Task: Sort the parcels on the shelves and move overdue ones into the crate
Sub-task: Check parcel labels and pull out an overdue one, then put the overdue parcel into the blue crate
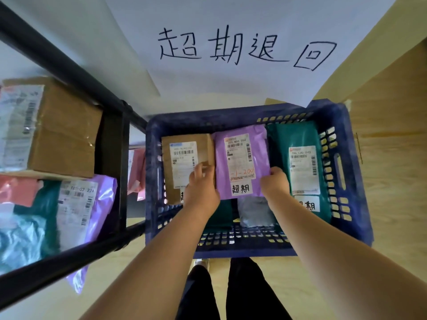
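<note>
A blue plastic crate point(344, 125) stands on the floor in front of me. Inside lie a brown cardboard parcel point(178, 162) at the left, a purple mailer bag point(240, 162) in the middle and a green mailer bag point(302, 158) at the right, each with a white label. My left hand point(201, 185) grips the purple bag's left edge, over the brown parcel. My right hand point(275, 183) grips the purple bag's right edge. A grey bag point(251, 211) and another green one show beneath it.
A black metal shelf frame point(115, 158) stands at the left, holding a cardboard box point(62, 128), a purple bag point(101, 204), and green and pink bags. A white handwritten sign point(242, 47) hangs on the wall behind the crate. Wooden floor lies around; my legs are below.
</note>
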Demonstrator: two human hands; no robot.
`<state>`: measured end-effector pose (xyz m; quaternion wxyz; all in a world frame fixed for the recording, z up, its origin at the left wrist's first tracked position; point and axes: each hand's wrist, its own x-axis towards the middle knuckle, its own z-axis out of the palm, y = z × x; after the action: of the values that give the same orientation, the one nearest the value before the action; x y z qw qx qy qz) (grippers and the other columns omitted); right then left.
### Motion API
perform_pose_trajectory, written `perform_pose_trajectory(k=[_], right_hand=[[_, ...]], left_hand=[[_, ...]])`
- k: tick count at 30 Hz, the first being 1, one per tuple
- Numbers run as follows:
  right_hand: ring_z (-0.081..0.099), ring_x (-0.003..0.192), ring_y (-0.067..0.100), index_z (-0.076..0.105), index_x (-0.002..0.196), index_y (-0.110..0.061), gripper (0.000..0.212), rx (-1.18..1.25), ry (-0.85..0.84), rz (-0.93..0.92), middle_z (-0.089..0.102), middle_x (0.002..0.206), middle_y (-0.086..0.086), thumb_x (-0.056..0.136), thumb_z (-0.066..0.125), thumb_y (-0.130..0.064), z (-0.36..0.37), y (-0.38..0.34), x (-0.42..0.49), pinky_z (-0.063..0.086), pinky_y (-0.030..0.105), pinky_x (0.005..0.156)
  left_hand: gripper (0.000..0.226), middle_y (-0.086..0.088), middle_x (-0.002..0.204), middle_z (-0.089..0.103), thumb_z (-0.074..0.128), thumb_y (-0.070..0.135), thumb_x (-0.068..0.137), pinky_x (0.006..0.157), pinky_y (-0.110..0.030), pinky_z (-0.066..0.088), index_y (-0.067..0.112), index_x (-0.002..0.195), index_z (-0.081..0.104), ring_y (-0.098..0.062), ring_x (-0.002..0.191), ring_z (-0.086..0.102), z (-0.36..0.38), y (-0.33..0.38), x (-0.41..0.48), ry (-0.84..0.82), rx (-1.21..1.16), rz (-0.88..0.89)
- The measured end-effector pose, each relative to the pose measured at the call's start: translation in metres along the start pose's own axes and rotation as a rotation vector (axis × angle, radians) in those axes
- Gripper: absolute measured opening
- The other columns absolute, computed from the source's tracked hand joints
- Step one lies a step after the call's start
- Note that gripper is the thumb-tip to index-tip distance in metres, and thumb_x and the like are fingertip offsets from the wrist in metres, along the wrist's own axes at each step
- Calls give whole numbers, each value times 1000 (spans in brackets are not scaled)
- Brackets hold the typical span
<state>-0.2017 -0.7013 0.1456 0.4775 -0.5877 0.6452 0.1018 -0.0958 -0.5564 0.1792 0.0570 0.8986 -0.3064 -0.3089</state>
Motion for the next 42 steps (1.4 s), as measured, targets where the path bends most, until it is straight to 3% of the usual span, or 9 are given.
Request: perform_pose_trajectory(k=[3,6,12,19,26,32,35,38,42], right_hand=[[57,70,21,48,123,-6,32,-138,-40,-71,60,99,7,92,41,-2,6,-5,-4,38,26,47],[59,87,29,41,133,-6,39,-264,-42,-123,56,120,14,94,45,-6,8,-8,-6,43,32,58],[61,100,35,40,135,-10,47,-247,-4,-125,51,126,14,89,50,-8,1,-8,-13,57,48,79],[49,121,37,31,147,-12,61,-253,81,-179,42,141,17,91,55,-13,-9,-8,-47,49,51,97],[62,103,32,37,145,-17,54,-163,109,-227,47,138,13,95,55,-17,-18,-4,-110,55,43,80],[60,81,23,43,141,-19,45,-105,180,-292,51,136,8,97,54,-17,-17,9,-171,37,25,50],[61,85,22,43,141,-20,46,-127,196,-328,49,136,7,97,53,-19,-18,11,-192,41,26,53],[59,103,25,42,142,-22,49,-170,215,-380,45,138,5,95,55,-21,-23,11,-218,53,35,72],[51,119,27,42,144,-21,52,-247,211,-457,45,139,6,95,58,-23,-32,8,-251,48,35,87]], left_hand=[[69,-3,154,20,66,13,85,102,-42,48,23,145,32,-25,138,31,2,0,0,9,-8,-8],[70,-3,155,18,65,13,86,103,-43,48,23,146,30,-24,139,30,2,-2,-1,19,-13,-7],[71,-7,156,16,58,15,92,107,-43,42,22,152,21,-26,142,24,-6,-3,-12,-11,-20,0],[62,-12,161,12,47,17,98,114,-43,31,18,153,20,-29,145,17,-23,1,-40,-17,-57,24],[56,-8,155,23,46,15,97,107,-41,39,19,150,26,-27,137,28,-38,-7,-72,-6,-17,157],[58,-9,146,34,44,14,93,103,-46,41,20,149,27,-30,131,36,-65,-7,-101,-32,3,235],[57,-6,144,36,42,14,94,103,-46,41,21,149,27,-29,129,38,-76,-3,-112,-25,13,239],[55,-5,143,37,42,12,92,102,-45,43,19,146,34,-27,126,42,-88,-2,-132,-5,1,258],[46,-6,137,42,44,10,89,96,-41,48,15,135,46,-26,117,48,-100,-6,-164,56,-53,293]])
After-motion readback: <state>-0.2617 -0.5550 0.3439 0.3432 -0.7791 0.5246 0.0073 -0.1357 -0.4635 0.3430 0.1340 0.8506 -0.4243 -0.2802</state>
